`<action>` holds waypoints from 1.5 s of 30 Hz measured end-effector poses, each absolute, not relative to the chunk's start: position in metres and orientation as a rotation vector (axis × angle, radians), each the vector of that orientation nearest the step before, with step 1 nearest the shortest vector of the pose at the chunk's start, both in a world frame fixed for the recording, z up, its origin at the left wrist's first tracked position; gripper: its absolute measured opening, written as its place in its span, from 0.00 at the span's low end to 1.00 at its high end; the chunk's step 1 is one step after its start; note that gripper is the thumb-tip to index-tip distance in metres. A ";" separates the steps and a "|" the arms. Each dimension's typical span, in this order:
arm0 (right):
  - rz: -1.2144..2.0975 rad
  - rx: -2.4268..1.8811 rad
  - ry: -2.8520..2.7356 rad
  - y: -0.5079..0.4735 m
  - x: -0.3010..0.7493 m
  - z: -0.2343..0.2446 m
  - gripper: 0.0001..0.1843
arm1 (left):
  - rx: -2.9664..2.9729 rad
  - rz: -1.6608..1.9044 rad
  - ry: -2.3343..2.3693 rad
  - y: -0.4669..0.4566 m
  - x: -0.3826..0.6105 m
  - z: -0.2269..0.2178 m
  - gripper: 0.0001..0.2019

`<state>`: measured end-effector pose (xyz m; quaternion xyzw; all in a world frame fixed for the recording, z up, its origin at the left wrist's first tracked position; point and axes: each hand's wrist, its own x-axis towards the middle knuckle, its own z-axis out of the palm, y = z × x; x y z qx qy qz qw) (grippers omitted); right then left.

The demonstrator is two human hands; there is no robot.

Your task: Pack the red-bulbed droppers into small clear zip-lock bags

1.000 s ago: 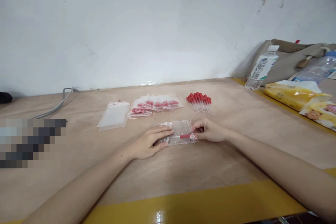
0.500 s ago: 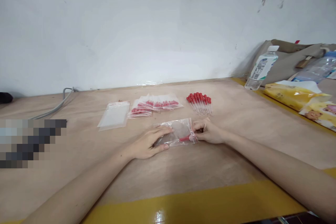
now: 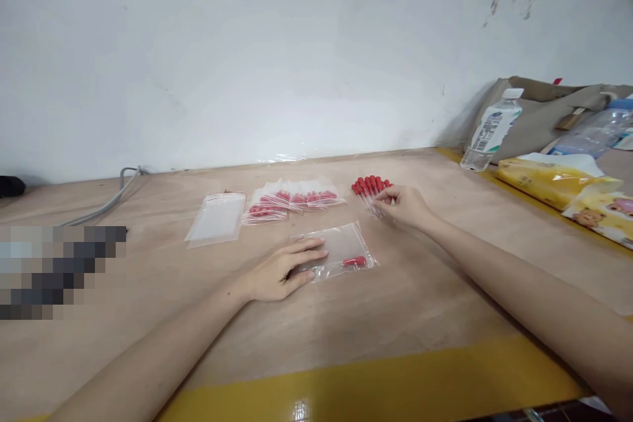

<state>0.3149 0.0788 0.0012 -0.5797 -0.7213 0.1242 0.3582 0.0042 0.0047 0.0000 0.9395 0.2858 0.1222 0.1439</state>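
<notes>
A clear zip bag [image 3: 341,252] with one red-capped dropper [image 3: 354,262] inside lies flat on the wooden table [image 3: 346,316]. My left hand [image 3: 281,269] rests flat on the bag's left end, fingers stretched out. My right hand [image 3: 403,204] is over the loose pile of red-capped droppers [image 3: 370,187] behind the bag, fingers curled in a pinch at the droppers' clear stems; whether it holds one is unclear.
Filled bags of droppers [image 3: 291,200] and a stack of empty zip bags [image 3: 216,217] lie to the left of the pile. A water bottle [image 3: 490,130], a yellow packet [image 3: 558,181] and a bag stand at the right. A grey cable [image 3: 106,201] runs at the far left.
My right hand left the bag's open end and moved back and right to the loose dropper pile. The red-capped dropper now lies inside the bag. My left hand stayed put.
</notes>
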 end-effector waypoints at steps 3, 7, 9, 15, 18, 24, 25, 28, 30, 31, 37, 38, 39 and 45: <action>0.014 -1.671 -1.779 0.103 0.308 0.008 0.09 | 2.687 0.437 0.832 0.004 0.004 -0.002 0.20; -0.100 -1.857 -1.705 0.126 0.289 0.009 0.11 | 2.694 0.524 0.848 0.002 0.006 -0.001 0.18; -0.077 -1.956 -1.672 0.134 0.280 0.005 0.12 | 2.713 0.545 0.850 0.002 0.006 0.000 0.17; 0.142 -2.105 -1.461 0.145 0.270 0.005 0.09 | 2.699 0.520 0.819 0.003 0.005 -0.001 0.17; 0.272 -2.017 -1.372 0.142 0.274 0.012 0.07 | 2.700 0.514 0.818 0.004 0.005 -0.002 0.17; 0.580 -1.512 -1.343 0.109 0.293 0.013 0.14 | 2.735 0.414 0.852 0.005 0.004 -0.002 0.18; 0.670 -1.386 -1.314 0.100 0.296 0.010 0.15 | 2.742 0.399 0.858 0.005 0.005 -0.001 0.18; 0.790 -1.207 -1.225 0.072 0.303 0.001 0.23 | 2.756 0.388 0.858 0.006 0.005 -0.001 0.18; 0.798 -1.211 -1.210 0.056 0.304 -0.005 0.28 | 2.760 0.393 0.854 0.006 0.005 -0.001 0.19; 0.817 -1.218 -1.213 0.050 0.304 -0.008 0.28 | 2.759 0.398 0.854 0.006 0.005 -0.002 0.19; 1.137 -1.153 -1.038 0.031 0.284 -0.018 0.16 | 2.734 0.400 0.879 0.005 0.005 -0.002 0.19; 1.200 -1.121 -1.020 0.029 0.281 -0.019 0.14 | 2.729 0.397 0.889 0.005 0.005 -0.002 0.19; 1.253 -1.094 -1.029 0.027 0.280 -0.019 0.12 | 2.724 0.396 0.898 0.005 0.006 -0.002 0.20; 1.110 -1.188 -1.713 0.021 0.302 -0.013 0.14 | 2.718 0.385 0.929 0.004 0.007 -0.001 0.24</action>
